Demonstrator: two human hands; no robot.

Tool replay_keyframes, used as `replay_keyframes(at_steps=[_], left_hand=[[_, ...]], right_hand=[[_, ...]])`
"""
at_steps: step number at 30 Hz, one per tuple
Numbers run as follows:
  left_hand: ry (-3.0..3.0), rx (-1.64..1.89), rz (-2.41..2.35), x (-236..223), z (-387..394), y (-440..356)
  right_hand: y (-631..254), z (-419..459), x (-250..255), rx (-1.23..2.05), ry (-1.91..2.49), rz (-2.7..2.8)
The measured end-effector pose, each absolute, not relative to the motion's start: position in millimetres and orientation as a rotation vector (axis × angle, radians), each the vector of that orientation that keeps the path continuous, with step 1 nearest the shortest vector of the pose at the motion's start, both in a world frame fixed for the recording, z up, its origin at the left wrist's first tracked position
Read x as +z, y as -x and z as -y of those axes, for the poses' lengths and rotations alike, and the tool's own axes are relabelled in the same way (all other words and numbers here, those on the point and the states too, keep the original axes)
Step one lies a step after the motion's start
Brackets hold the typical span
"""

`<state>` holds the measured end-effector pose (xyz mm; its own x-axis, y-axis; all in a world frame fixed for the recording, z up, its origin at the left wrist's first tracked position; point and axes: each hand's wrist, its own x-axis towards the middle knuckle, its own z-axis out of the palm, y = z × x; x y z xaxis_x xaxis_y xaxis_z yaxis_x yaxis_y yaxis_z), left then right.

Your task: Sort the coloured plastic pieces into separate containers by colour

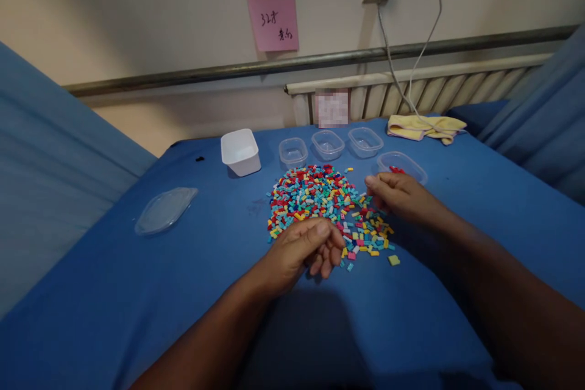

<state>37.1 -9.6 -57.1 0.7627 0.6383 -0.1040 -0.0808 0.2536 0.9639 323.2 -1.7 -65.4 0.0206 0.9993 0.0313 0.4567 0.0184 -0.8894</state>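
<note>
A heap of small toy building bricks (304, 198) in red, yellow, teal, white and other colours lies on the blue cloth. My left hand (301, 250) is at the heap's near edge, palm turned partly up, its fingers loosely curled and apart; I see nothing in it. Over the right side of the heap, my right hand (397, 195) has thumb and fingers pressed together; anything between them is too small or hidden to make out. Just behind that hand, a clear shallow lid or tray (414, 167) carries several red bricks (397, 169). Looser bricks (365, 237) spread between both hands.
Behind the heap stand a white tub (242, 161) and three clear containers, the left (293, 161), middle (328, 155) and right (365, 152). A clear lid (167, 210) lies at left, a yellow cloth (414, 128) at back right. A cable (388, 49) hangs down the wall.
</note>
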Motion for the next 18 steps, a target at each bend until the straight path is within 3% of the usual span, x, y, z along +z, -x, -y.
replay_keyframes(at_steps=[10, 18], left_hand=[[-1.296, 0.042, -0.434, -59, 41, -49], [-1.885, 0.245, -0.298, -70, 60, -61]], right_hand=[[-323, 8, -77, 0.396, 1.543, 2.363], [-313, 5, -72, 0.362, 1.854, 2.329]])
